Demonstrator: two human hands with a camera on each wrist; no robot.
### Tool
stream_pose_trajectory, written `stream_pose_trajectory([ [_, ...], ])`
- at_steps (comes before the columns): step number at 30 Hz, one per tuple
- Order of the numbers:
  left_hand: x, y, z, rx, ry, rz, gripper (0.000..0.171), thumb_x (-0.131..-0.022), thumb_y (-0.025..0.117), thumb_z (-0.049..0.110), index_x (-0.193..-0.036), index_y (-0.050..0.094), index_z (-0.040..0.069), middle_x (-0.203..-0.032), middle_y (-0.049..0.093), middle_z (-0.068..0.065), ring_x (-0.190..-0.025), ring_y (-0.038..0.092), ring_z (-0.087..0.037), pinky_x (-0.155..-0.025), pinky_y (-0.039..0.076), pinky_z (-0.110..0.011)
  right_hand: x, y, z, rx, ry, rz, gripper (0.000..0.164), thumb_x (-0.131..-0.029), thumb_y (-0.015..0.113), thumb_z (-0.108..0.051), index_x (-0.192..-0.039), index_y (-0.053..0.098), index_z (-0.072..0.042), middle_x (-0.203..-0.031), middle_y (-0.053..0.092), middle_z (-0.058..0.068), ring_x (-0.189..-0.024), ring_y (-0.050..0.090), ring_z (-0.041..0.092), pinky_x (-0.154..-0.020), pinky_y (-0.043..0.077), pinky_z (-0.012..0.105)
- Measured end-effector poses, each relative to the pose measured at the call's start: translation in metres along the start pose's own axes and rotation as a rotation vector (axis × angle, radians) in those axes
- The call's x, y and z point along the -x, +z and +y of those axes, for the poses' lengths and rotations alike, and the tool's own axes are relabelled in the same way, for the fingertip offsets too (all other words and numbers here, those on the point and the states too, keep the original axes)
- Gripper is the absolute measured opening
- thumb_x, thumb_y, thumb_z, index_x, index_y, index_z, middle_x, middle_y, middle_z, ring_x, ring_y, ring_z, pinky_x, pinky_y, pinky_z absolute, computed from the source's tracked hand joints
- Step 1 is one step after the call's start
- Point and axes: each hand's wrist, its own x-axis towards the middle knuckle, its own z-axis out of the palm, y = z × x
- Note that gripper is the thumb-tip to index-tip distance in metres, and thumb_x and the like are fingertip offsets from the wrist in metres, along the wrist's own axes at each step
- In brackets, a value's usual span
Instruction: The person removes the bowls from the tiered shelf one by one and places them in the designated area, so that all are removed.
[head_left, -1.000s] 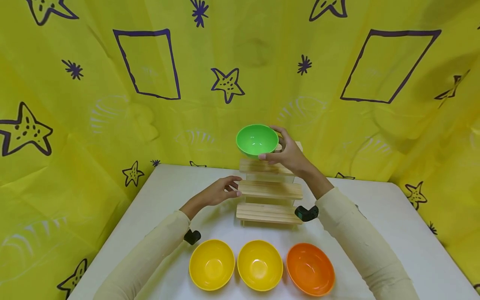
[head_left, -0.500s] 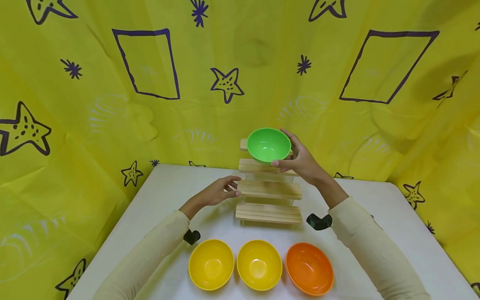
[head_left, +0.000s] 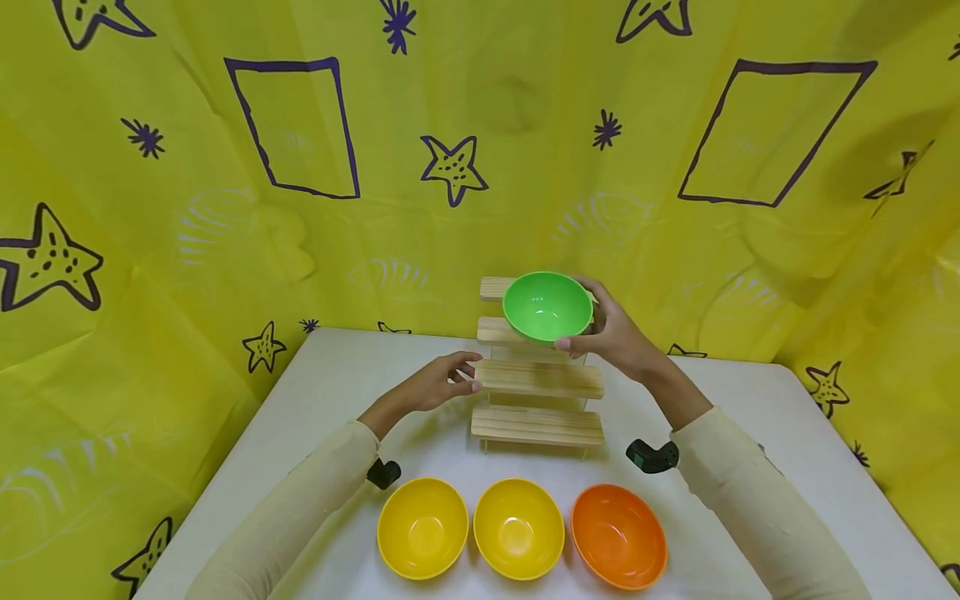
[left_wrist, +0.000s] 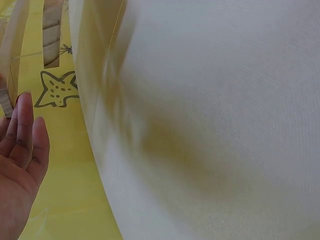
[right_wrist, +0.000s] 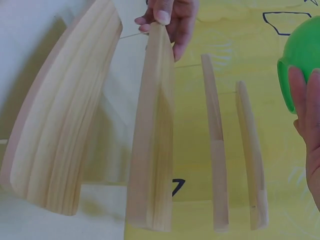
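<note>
In the head view a green bowl [head_left: 547, 307] is held up in front of the top steps of a tiered wooden stand [head_left: 538, 380], its inside tilted toward me. My right hand [head_left: 621, 337] grips its right side, thumb at the near rim and fingers behind. With thumb and fingers, my left hand [head_left: 435, 385] pinches the left end of the stand's second step from the bottom. The right wrist view shows that thumb on the board end and the green bowl [right_wrist: 301, 47] apart from the boards. Part of the top step is hidden behind the bowl.
Two yellow bowls [head_left: 423, 529] [head_left: 519, 529] and an orange bowl [head_left: 619, 537] stand in a row on the white table [head_left: 337, 367], nearer than the stand. A yellow curtain [head_left: 300, 250] with drawn stars surrounds the table at the back and sides.
My right hand has brought the green bowl to the right and lower, from above the stand's top left to before its upper steps. The left hand stays on the step.
</note>
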Motion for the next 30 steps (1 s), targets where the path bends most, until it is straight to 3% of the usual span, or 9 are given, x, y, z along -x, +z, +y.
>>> stream_pose_trajectory([
  [15, 0.000, 0.000, 0.000, -0.014, -0.008, -0.009, 0.057, -0.101, 0.063, 0.022, -0.150, 0.042, 0.003, -0.128, 0.061, -0.020, -0.108, 0.063, -0.027, -0.093, 0.053, -0.038, 0.028, -0.010, 0.008, -0.010, 0.021, -0.043, 0.094, -0.084, 0.073, 0.005, -0.158, 0.019, -0.018, -0.142, 0.038, 0.011, -0.103, 0.062, 0.022, -0.070, 0.058, 0.032],
  [20, 0.000, -0.001, 0.000, -0.015, -0.016, -0.010, 0.057, -0.101, 0.063, 0.024, -0.150, 0.042, 0.004, -0.129, 0.060, -0.019, -0.111, 0.063, -0.028, -0.095, 0.052, -0.041, 0.037, -0.011, 0.007, -0.001, 0.028, -0.041, 0.096, -0.083, 0.073, 0.004, -0.159, 0.018, -0.018, -0.146, 0.034, 0.012, -0.112, 0.059, 0.021, -0.078, 0.059, 0.033],
  [30, 0.002, -0.001, 0.003, -0.007, -0.015, -0.011, 0.058, -0.101, 0.063, 0.024, -0.150, 0.042, 0.004, -0.130, 0.059, -0.019, -0.111, 0.062, -0.028, -0.095, 0.052, -0.041, 0.053, -0.014, 0.008, 0.019, 0.038, -0.036, 0.096, -0.083, 0.073, 0.004, -0.159, 0.018, -0.016, -0.147, 0.032, 0.013, -0.112, 0.059, 0.020, -0.079, 0.059, 0.033],
])
